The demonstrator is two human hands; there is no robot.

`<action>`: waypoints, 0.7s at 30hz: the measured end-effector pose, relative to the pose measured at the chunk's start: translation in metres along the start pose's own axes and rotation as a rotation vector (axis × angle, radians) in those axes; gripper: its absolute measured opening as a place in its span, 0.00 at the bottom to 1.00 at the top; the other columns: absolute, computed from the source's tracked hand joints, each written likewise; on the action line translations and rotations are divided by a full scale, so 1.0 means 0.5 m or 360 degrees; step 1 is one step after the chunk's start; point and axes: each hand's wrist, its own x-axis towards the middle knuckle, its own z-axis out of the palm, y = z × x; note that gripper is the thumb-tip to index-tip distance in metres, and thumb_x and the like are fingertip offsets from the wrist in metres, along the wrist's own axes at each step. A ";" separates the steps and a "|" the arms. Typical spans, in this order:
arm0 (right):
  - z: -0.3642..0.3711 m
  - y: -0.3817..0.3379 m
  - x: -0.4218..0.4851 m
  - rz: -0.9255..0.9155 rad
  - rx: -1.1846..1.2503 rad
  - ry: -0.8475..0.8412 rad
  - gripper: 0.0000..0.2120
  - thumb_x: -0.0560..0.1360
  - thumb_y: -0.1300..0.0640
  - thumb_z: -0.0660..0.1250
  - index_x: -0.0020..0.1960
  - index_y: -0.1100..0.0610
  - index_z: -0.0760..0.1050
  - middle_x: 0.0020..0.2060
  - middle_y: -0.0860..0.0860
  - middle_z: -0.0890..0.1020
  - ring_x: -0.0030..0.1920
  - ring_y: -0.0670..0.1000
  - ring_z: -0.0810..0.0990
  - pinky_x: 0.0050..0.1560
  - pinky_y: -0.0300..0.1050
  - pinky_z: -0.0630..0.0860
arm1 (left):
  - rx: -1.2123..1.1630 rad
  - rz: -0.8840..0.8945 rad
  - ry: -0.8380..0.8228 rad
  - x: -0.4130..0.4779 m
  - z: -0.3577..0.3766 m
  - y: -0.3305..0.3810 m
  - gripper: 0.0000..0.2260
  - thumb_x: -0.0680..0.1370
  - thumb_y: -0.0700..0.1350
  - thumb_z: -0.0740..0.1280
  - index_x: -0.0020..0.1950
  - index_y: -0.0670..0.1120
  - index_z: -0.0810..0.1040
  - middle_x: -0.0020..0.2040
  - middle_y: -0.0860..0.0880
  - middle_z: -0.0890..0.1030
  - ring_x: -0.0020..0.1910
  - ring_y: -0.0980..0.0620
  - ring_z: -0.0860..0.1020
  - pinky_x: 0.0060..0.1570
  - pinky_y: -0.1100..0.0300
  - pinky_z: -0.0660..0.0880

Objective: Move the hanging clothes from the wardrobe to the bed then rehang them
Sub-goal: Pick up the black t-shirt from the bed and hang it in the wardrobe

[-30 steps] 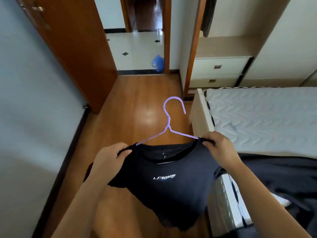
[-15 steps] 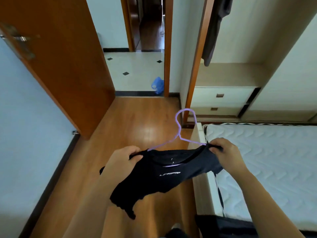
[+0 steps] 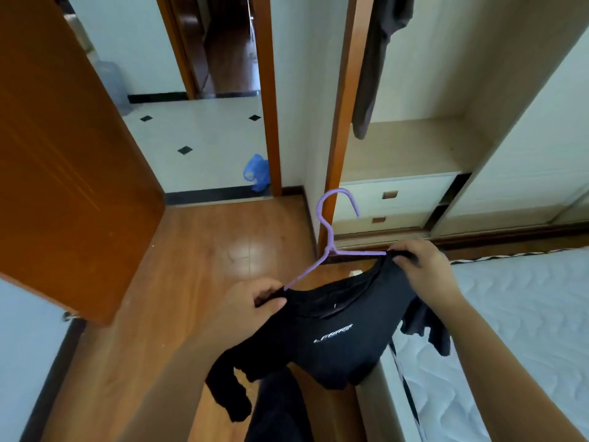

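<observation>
Head view, near to far. Dark cloth [image 3: 277,409] hangs at the bottom edge between the forearms; what it is cannot be told. Both bare forearms reach forward from the lower corners. The black T-shirt [image 3: 334,339] with a white chest logo is held up in the air between them, over the wooden floor [image 3: 207,266] and the near corner of the bed [image 3: 526,314]. One sleeve droops at lower left and another hangs under the right wrist. The left grip [image 3: 251,301] is clenched on the shirt's left shoulder, thumb on top of the fabric. The right grip [image 3: 427,266] pinches the right shoulder, fingers curled over the cloth, and sits higher than the left, so the shirt tilts. The purple hanger [image 3: 330,240] is inside the neck opening; its arms run to both grips, and its hook stands up free with the opening facing right. The bed shows a bare quilted white mattress at right. An orange-brown door [image 3: 63,154] stands open at left. Beyond, the wardrobe [image 3: 408,148] is open, with a pale shelf and two drawers below. A dark garment [image 3: 376,59] hangs inside at its left side. Through the doorway lie a white tiled floor [image 3: 197,135] with black diamonds and a blue bag [image 3: 256,172] against the door frame.
</observation>
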 end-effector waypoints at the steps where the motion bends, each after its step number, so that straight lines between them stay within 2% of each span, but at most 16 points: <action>1: 0.016 -0.010 0.047 0.0011 -0.0015 -0.0006 0.10 0.71 0.70 0.65 0.50 0.63 0.80 0.48 0.57 0.80 0.53 0.57 0.75 0.46 0.31 0.61 | -0.0025 0.0036 -0.0062 0.048 -0.023 -0.005 0.07 0.77 0.41 0.64 0.43 0.52 0.78 0.32 0.56 0.77 0.33 0.62 0.75 0.35 0.70 0.69; 3: 0.042 -0.034 0.142 0.0039 -0.0022 -0.0006 0.11 0.71 0.71 0.63 0.50 0.63 0.79 0.49 0.57 0.80 0.54 0.57 0.76 0.48 0.31 0.62 | -0.0096 0.0093 -0.0180 0.142 -0.076 -0.015 0.13 0.77 0.40 0.64 0.37 0.57 0.74 0.28 0.61 0.75 0.30 0.63 0.72 0.36 0.67 0.65; 5: 0.058 -0.057 0.227 0.0085 -0.0016 0.0001 0.12 0.71 0.72 0.62 0.50 0.63 0.79 0.48 0.57 0.79 0.54 0.57 0.76 0.48 0.30 0.62 | -0.0233 0.0109 -0.0333 0.223 -0.124 -0.021 0.15 0.76 0.40 0.64 0.35 0.58 0.75 0.30 0.62 0.76 0.31 0.65 0.72 0.38 0.65 0.67; 8: 0.062 -0.076 0.342 0.0104 -0.0021 0.0067 0.14 0.71 0.74 0.59 0.49 0.63 0.79 0.49 0.58 0.79 0.53 0.58 0.76 0.47 0.30 0.63 | -0.0534 0.0123 -0.0601 0.328 -0.172 -0.003 0.11 0.76 0.41 0.64 0.42 0.58 0.79 0.39 0.57 0.81 0.42 0.60 0.77 0.47 0.63 0.73; 11: 0.056 -0.070 0.427 0.0173 -0.0086 0.0166 0.17 0.69 0.76 0.57 0.48 0.64 0.79 0.50 0.60 0.79 0.54 0.58 0.76 0.45 0.30 0.62 | -0.0607 0.0199 -0.0842 0.431 -0.191 0.019 0.10 0.78 0.40 0.62 0.48 0.55 0.77 0.45 0.51 0.81 0.46 0.53 0.77 0.51 0.57 0.74; 15: 0.042 -0.024 0.508 0.0395 -0.0105 0.0311 0.15 0.72 0.72 0.58 0.55 0.63 0.76 0.55 0.60 0.76 0.55 0.59 0.76 0.46 0.33 0.62 | -0.0675 0.0255 -0.1164 0.570 -0.163 0.068 0.08 0.77 0.36 0.62 0.50 0.49 0.74 0.48 0.46 0.79 0.47 0.53 0.77 0.49 0.63 0.74; 18: 0.022 0.015 0.558 0.0594 0.0016 0.0393 0.15 0.74 0.64 0.63 0.60 0.59 0.70 0.59 0.57 0.74 0.58 0.55 0.75 0.51 0.39 0.66 | -0.0734 0.0215 -0.1204 0.682 -0.104 0.107 0.06 0.76 0.36 0.63 0.51 0.45 0.74 0.47 0.46 0.78 0.45 0.55 0.77 0.48 0.68 0.73; 21: -0.011 0.052 0.589 0.0694 0.0145 0.0425 0.13 0.75 0.60 0.63 0.60 0.58 0.71 0.53 0.53 0.76 0.51 0.49 0.75 0.48 0.38 0.68 | -0.0768 0.0115 -0.1156 0.791 -0.040 0.163 0.05 0.76 0.37 0.64 0.51 0.43 0.73 0.44 0.47 0.78 0.43 0.53 0.77 0.47 0.63 0.72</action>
